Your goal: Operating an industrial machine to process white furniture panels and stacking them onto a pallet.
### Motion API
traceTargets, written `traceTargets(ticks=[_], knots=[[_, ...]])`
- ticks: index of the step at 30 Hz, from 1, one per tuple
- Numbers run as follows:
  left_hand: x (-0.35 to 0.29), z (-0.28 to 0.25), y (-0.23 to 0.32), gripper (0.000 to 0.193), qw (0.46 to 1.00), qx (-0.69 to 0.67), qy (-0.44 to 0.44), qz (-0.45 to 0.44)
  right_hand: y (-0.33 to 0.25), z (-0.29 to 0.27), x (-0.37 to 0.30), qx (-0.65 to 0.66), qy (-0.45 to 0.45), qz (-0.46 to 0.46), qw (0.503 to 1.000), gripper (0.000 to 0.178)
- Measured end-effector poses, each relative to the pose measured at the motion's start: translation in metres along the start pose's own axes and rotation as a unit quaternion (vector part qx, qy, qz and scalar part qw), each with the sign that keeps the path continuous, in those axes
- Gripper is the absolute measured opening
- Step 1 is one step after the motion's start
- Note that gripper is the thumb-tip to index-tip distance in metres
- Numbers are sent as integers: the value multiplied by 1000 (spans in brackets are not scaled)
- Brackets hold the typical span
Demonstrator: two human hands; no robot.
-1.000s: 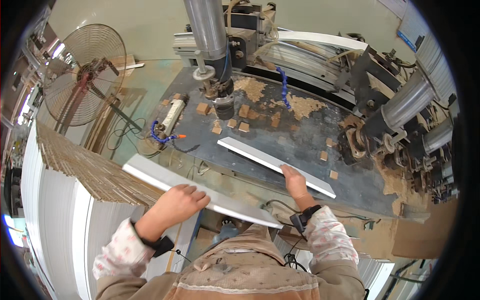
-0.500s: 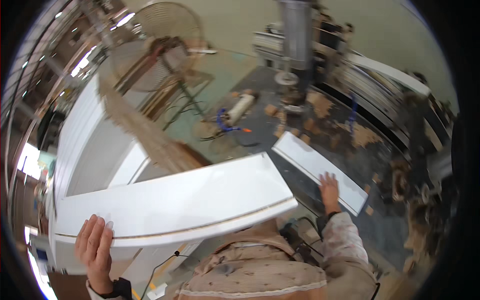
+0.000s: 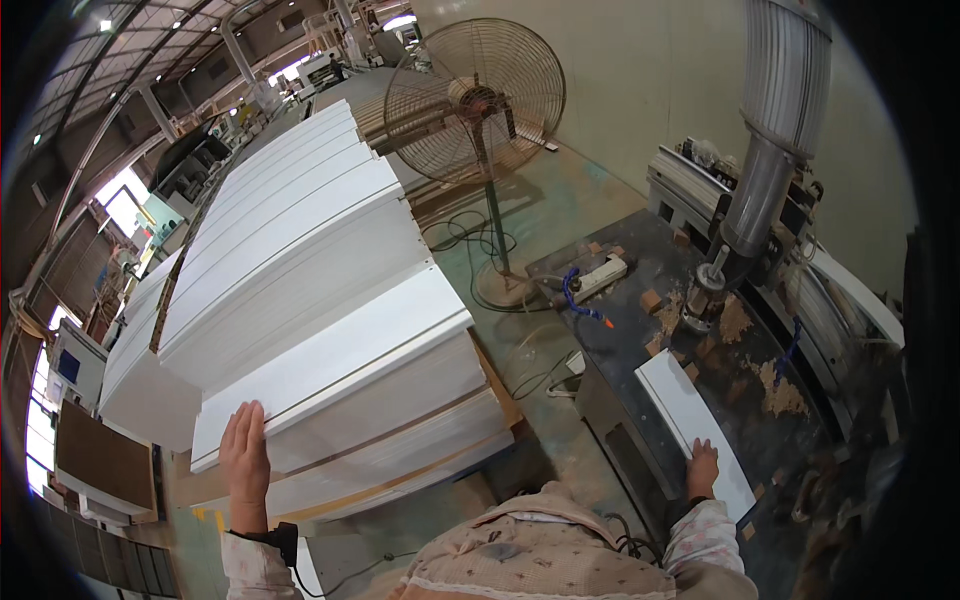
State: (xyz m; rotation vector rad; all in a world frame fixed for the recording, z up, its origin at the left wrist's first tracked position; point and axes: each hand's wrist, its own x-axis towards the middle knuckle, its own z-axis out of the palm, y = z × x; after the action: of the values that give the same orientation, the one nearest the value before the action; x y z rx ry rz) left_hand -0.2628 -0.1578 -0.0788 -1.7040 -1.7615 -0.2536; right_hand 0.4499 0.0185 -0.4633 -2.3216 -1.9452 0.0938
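Note:
My left hand [image 3: 245,450] rests with straight fingers on the near left end of a long white panel [image 3: 345,350], the top one of a low stack. The fingers lie over its front edge and do not wrap round it. To the right, my right hand [image 3: 703,468] lies on a shorter white board [image 3: 672,395], fingers spread on its surface near the middle. That board is flat on a dark machine table [image 3: 620,330], along the side nearest me. Above the table, beyond the board, stands a machine spindle [image 3: 703,300] below a thick grey hose.
A taller stack of white panels [image 3: 300,190] rises behind the low one. A caged floor fan [image 3: 480,105] stands beyond, cables on the floor around it. Wood chips [image 3: 735,320], small blocks [image 3: 651,301] and a blue flexible nozzle [image 3: 572,285] are on the table.
My view has shifted, showing more of the stacks and fan. The long panel's right end now appears farther from the board on the table. Both hands remain on the same pieces.

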Motion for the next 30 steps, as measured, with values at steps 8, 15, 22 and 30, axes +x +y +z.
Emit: traceTargets(ticks=[8,15,22,30], knots=[[7,41,-27,64,993,-8,-89,-76,-3,0,4,-5,-33,49,998,64],[24,59,27,65,994,-24,102,34,-8,20,12,29,2,65,997,70],[67,115,208,50,879,-412,-6,241,-24,-2,-3,-25,25,115,993,61],[98,146,357,50,747,-566,-165,307,-4,-34,-30,19,-46,166,985,59]])
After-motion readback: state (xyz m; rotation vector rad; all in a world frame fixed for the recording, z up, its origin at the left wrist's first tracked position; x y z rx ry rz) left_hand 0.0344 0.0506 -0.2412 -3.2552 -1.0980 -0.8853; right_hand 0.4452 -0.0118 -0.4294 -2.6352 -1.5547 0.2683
